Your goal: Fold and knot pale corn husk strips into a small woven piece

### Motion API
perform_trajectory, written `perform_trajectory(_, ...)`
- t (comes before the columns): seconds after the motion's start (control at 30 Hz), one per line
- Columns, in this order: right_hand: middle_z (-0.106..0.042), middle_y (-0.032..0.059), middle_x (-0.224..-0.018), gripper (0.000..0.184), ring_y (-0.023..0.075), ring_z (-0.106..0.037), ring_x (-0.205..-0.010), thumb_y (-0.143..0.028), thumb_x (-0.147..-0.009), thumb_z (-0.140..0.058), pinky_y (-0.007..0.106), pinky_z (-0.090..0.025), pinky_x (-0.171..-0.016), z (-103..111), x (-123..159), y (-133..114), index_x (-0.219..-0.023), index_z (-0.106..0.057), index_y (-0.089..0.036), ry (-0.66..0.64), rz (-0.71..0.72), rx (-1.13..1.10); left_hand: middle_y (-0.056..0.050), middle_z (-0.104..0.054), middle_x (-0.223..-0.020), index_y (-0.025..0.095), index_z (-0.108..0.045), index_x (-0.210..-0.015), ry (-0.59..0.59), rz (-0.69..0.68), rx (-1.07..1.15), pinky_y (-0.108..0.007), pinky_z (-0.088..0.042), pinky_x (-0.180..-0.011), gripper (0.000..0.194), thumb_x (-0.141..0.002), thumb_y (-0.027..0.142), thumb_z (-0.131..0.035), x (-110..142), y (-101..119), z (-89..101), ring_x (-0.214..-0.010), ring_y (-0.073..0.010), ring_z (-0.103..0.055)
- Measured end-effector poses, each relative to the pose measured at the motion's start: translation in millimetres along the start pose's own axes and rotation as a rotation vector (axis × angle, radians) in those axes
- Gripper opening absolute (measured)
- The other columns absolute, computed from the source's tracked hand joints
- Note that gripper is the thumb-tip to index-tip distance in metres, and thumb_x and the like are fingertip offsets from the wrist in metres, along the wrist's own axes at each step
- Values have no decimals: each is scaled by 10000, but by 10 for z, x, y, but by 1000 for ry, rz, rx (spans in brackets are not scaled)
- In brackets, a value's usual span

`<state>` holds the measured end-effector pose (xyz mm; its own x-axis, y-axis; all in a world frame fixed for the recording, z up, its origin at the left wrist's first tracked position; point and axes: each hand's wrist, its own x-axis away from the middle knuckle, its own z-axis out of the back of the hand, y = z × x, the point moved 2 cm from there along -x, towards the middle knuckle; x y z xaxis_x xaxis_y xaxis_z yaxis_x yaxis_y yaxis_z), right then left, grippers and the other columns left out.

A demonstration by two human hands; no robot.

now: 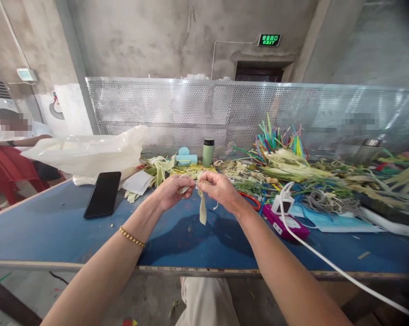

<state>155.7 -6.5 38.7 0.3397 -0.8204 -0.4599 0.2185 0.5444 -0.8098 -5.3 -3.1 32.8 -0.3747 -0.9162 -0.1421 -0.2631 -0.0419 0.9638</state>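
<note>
Green-lit EXIT sign, left hand and right hand, grip pinching pale strips

A strip hangs before a bottle. A bag covers the surface's far-left corner, behind a phone.

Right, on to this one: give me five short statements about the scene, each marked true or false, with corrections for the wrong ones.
1. A pale strip hangs down at the right grip. True.
2. The black phone lies to the right of both arms. False: the phone lies left of the left grip.
3. The green bottle with a black lid stands upright. True.
4. The bead bracelet is on the right forearm. False: the bracelet is on the left forearm.
5. The exit sign glows green. True.
</note>
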Motion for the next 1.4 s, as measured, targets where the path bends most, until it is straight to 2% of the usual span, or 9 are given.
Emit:
perform_trajectory(0.13, -482, -63, -612, 227, 41, -324, -420, -370, -764, -673, 217, -234, -412, -12, 0, 9, -775, -568, -170, -18, -70, -186, -29, -605, -638, 116, -657, -741, -12, -1, 187, -228, -440, -540, 75, -736, 187, -679, -24, 39, 53, -552, -102, -547)
perform_trajectory(0.27, -533, -49, -631, 284, 38, -371, -393, -398, -721, -719, 214, -224, -376, -12, -24, 42, -761, -561, -165, 43, -108, -266, -86, -694, -881, 130, -666, -890, 46, -178, 362, -267, -514, -726, 180, -794, 281, -663, -27, 125, 105, -768, -145, -647)
perform_trajectory(0.37, -553, -43, -642, 307, 45, -385, -384, -418, -698, -733, 215, -231, -354, 1, -47, 79, -785, -577, -169, 156, -122, -287, -38, -657, -716, 129, -653, -808, 158, -160, 150, -251, -472, -637, 150, -672, 125, -715, -41, 55, 102, -633, -124, -610)
perform_trajectory(0.47, -532, -51, -602, 307, 48, -361, -367, -425, -687, -740, 222, -226, -341, -15, -58, 113, -791, -597, -174, 209, -131, -259, -88, -680, -785, 107, -686, -752, 74, -62, -132, -258, -437, -621, 169, -731, 271, -720, -68, -84, 33, -707, -153, -616)
perform_trajectory(0.63, -513, -52, -553, 234, 56, -343, -368, -390, -746, -677, 226, -239, -357, -113, -59, 154, -809, -622, -171, 145, -121, -157, -44, -652, -729, 118, -695, -740, 98, -203, -200, -261, -417, -672, 292, -707, 403, -750, -112, -179, 9, -703, -135, -556)
perform_trajectory(0.8, -639, -5, -685, 164, 80, -453, -403, -268, -782, -603, 226, -336, -397, -155, -65, 221, -918, -609, -177, 103, -70, 23, -56, -652, -675, 111, -668, -670, 131, -190, -161, -271, -431, -646, 207, -719, 307, -713, -159, -214, 59, -629, -134, -571)
perform_trajectory(1.03, -678, 11, -660, 160, 92, -510, -364, -268, -848, -544, 235, -386, -405, -12, -95, 216, -729, -613, -186, 25, -50, 280, -44, -641, -619, 110, -620, -664, 158, -156, -95, -222, -410, -531, 151, -731, 201, -721, -164, -206, 94, -499, -92, -543)
perform_trajectory(1.23, -640, 19, -555, 325, 110, -514, -383, -433, -823, -635, 228, -340, -375, 95, -183, 85, -642, -624, -164, -32, -154, 165, -81, -685, -684, 90, -652, -726, 52, -121, 23, -241, -470, -596, 138, -700, 171, -761, -138, -245, 0, -579, -118, -610)
perform_trajectory(1.4, -600, 6, -548, 420, 116, -512, -489, -537, -753, -683, 232, -346, -450, 84, -159, 179, -618, -610, -147, -45, -207, -36, -73, -694, -704, 94, -683, -673, 81, -6, -25, -241, -457, -608, 111, -652, 161, -769, -92, -263, -71, -590, -118, -615)
